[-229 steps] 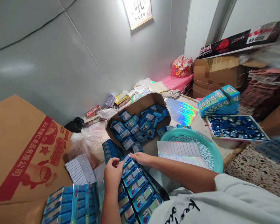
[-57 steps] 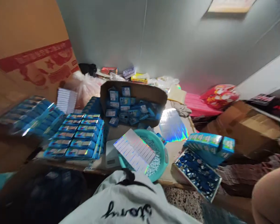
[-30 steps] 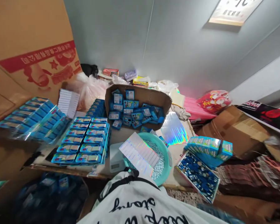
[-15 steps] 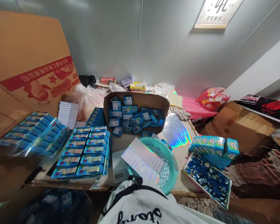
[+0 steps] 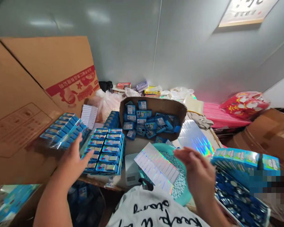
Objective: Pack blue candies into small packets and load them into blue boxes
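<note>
My left hand (image 5: 75, 157) has its thumb and fingers spread, holding nothing I can see. It is at the left edge of a tray of small blue boxes (image 5: 112, 149) set in two rows. Beyond its fingertips lies a plastic-wrapped pack of blue boxes (image 5: 66, 126). My right hand (image 5: 196, 170) hovers at the right side of a turquoise basin (image 5: 183, 200), its fingers stretched out close together with nothing visible in them. Pale blue pellets (image 5: 181, 183) fill the basin. Across it rests a white sheet of labels (image 5: 153, 167) with a rainbow sheen.
A cardboard box (image 5: 153, 102) of loose blue boxes stands at the back. At right sit an open box of dark blue and silver pieces (image 5: 239, 195) and a row of blue cartons (image 5: 241, 157). A grey scale (image 5: 132, 171) lies left of the basin; a large carton (image 5: 21, 126) rises at left.
Both my hands have come into view, the left by the tray and the right by the basin. My view has shifted to the left. The label sheet still lies on the basin.
</note>
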{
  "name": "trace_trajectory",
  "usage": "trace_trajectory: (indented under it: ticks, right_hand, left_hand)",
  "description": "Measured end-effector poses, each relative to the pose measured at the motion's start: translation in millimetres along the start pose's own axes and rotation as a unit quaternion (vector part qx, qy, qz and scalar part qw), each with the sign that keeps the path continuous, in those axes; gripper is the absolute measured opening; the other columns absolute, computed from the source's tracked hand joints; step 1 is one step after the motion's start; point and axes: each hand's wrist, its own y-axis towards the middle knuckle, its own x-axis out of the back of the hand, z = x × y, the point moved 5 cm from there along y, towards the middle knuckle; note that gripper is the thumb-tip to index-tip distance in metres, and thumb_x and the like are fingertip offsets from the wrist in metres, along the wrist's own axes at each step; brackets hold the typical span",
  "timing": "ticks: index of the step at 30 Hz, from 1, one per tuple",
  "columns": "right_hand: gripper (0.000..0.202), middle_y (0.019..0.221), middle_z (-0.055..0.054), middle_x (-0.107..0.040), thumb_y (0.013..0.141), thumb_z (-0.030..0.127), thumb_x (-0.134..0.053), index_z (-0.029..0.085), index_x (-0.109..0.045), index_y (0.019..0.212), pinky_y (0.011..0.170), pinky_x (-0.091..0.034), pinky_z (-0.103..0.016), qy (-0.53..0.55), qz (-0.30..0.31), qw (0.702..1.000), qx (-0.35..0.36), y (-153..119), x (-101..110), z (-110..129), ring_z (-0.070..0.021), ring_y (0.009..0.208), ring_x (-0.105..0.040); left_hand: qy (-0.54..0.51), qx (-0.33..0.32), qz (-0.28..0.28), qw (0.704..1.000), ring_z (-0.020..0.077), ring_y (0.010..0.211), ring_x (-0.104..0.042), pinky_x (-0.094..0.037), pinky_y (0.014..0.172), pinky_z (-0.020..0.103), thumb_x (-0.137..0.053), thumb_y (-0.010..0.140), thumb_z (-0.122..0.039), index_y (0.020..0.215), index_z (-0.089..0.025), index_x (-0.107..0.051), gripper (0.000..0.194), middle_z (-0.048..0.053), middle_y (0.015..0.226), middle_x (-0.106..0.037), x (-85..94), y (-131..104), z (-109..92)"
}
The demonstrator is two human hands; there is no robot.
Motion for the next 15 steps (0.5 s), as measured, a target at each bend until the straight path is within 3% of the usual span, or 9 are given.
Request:
trace_trajectory:
  ticks: [3,6,8,12,15]
  right_hand:
    - [0.025,0.094,-0.009,-0.076,0.099,0.034,-0.053,0.021,-0.067,0.115,0.079,-0.062,-0.035,-0.03,0.076,0.996,0.035,-22.6,-11.5,-12.9,-0.0222,0.086,-0.074]
    - [0.033,0.101,-0.006,-0.076,0.101,0.028,-0.048,0.031,-0.06,0.132,0.081,-0.062,-0.033,-0.125,0.168,0.97,0.127,-41.5,-25.5,-12.7,-0.0199,0.089,-0.074]
    - [0.036,0.103,-0.006,-0.075,0.102,0.028,-0.046,0.033,-0.058,0.135,0.082,-0.062,-0.033,-0.139,0.191,0.961,0.146,-44.2,-39.7,-11.3,-0.0199,0.088,-0.075]
    - [0.033,0.111,-0.01,-0.074,0.096,0.034,-0.057,0.03,-0.063,0.128,0.079,-0.064,-0.037,-0.029,0.125,0.99,0.066,-37.2,-86.3,-17.8,-0.0252,0.091,-0.075]
    - [0.034,0.113,-0.011,-0.073,0.087,0.038,-0.069,0.028,-0.068,0.119,0.081,-0.064,-0.041,0.067,0.03,0.996,-0.052,-41.5,-120.9,-37.4,-0.0296,0.097,-0.073]
  left_hand:
    - [-0.062,0.119,0.019,0.991,0.0326,0.129,-0.051,-0.042,0.107,0.053,-0.051,0.085,-0.063,0.154,-0.019,-0.026,0.085,0.017,0.139,-0.052,-29.2,-16.9,69.2]
    - [-0.083,0.209,0.02,0.974,0.0334,0.123,-0.057,-0.044,0.104,0.05,-0.046,0.088,-0.06,0.144,-0.014,-0.045,0.073,0.019,0.131,-0.06,-52.3,-40.2,129.9]
    - [-0.082,0.244,-0.004,0.966,0.0321,0.118,-0.061,-0.046,0.101,0.046,-0.044,0.09,-0.057,0.133,-0.018,-0.058,0.059,0.015,0.124,-0.066,-58.9,-56.1,154.4]
    - [-0.06,0.303,-0.106,0.945,0.0313,0.111,-0.064,-0.048,0.096,0.044,-0.034,0.093,-0.056,0.13,-0.018,-0.057,0.058,0.014,0.118,-0.069,-60.8,-78.1,190.3]
    - [-0.084,0.27,-0.06,0.957,0.0283,0.103,-0.067,-0.052,0.09,0.038,-0.039,0.09,-0.057,0.12,-0.017,-0.063,0.055,0.012,0.112,-0.071,-81.4,-66.0,217.4]
